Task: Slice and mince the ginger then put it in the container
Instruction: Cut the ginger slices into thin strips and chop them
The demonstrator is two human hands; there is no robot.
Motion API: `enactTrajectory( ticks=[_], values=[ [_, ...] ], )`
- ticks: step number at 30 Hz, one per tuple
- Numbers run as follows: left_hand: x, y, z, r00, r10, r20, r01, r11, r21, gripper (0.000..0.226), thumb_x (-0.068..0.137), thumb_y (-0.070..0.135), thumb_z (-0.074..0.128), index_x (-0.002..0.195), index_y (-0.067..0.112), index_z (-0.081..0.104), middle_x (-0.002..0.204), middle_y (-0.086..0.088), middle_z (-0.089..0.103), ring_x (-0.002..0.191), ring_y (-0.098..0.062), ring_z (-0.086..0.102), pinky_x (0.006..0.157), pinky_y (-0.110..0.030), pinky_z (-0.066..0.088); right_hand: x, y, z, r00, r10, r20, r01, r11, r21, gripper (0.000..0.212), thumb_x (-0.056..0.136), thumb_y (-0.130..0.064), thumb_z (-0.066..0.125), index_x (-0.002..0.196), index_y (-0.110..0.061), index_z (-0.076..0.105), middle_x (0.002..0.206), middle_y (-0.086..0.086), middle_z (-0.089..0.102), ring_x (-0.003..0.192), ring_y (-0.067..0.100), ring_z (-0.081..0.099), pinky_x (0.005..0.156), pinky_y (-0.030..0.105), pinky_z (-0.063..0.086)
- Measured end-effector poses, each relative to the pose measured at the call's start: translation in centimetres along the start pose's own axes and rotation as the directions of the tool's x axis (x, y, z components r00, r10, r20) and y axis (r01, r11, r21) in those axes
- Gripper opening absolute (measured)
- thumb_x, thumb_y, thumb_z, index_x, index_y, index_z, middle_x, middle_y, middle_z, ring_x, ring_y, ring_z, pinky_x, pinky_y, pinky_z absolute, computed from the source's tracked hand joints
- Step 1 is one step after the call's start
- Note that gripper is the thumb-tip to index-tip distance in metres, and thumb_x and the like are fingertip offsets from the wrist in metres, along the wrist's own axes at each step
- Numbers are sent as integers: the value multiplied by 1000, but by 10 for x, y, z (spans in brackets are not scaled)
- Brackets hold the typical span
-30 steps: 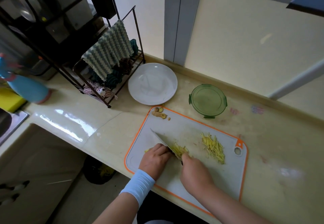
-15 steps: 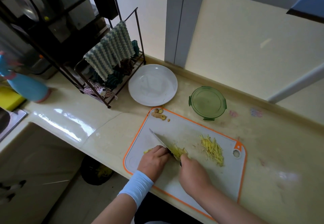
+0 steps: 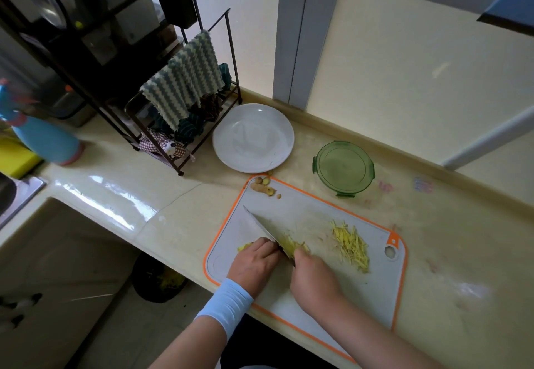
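A white cutting board with an orange rim lies on the counter. My right hand grips the handle of a knife, its blade down on yellow ginger slices. My left hand has curled fingers holding the ginger against the blade's left side. A pile of ginger strips lies to the right on the board. Ginger scraps sit at the board's far left corner. A round green container stands beyond the board.
A white plate sits left of the container. A dark wire rack with striped cloths stands behind it. A blue spray bottle and a sink edge are at far left. The counter's front edge runs under my wrists.
Both hands and the knife stay in place over the ginger, shifting only slightly as the blade works. The piles on the board look the same.
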State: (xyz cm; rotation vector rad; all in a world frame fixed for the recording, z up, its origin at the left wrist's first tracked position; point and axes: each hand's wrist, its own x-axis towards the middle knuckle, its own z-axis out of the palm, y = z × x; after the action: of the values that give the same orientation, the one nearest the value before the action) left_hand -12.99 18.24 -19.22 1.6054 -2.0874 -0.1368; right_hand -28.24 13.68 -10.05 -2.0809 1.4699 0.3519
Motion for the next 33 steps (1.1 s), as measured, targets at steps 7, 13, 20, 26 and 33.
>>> enactTrajectory(
  ticks=[7,13,20,26,33],
  values=[
    [0,1,-2,1000,-10,-23,9,999,-31,21,85,7,58,97,16,73,95,0,65,88,-20,60,71,-30,54,7,-3,-5,999,-51,-18,51,999,-6,9,93,-13,41,100,-19,43,100,9,64,95,32,63,64,35,40],
    [0,1,-1,999,-17,-48,16,1000,-14,21,87,7,56,95,16,74,96,-1,66,87,-19,60,70,-29,54,-10,15,3,1000,-16,5,16,999,36,13,91,-9,39,98,-20,42,86,6,58,86,30,61,60,33,36],
    [1,1,-6,1000,-13,19,14,999,-29,19,83,5,60,95,16,70,96,-1,62,88,-20,57,70,-27,51,15,-12,-4,1000,-31,4,31,1000,3,17,92,-9,40,105,-15,49,104,11,65,100,32,63,71,35,45],
    [5,3,-7,1000,24,10,-24,1000,-1,19,73,3,77,86,16,70,88,-2,62,83,-22,54,68,-31,48,12,-15,-4,1000,-24,6,24,1000,-9,24,90,-5,38,110,-14,48,109,11,64,104,31,62,76,36,48],
    [0,4,-4,999,-31,-15,31,999,-10,23,77,4,69,95,18,73,93,1,65,83,-19,57,66,-29,50,8,-13,-6,999,-35,-17,36,999,5,16,94,-10,39,107,-15,47,107,10,64,101,31,62,69,36,43]
  ],
)
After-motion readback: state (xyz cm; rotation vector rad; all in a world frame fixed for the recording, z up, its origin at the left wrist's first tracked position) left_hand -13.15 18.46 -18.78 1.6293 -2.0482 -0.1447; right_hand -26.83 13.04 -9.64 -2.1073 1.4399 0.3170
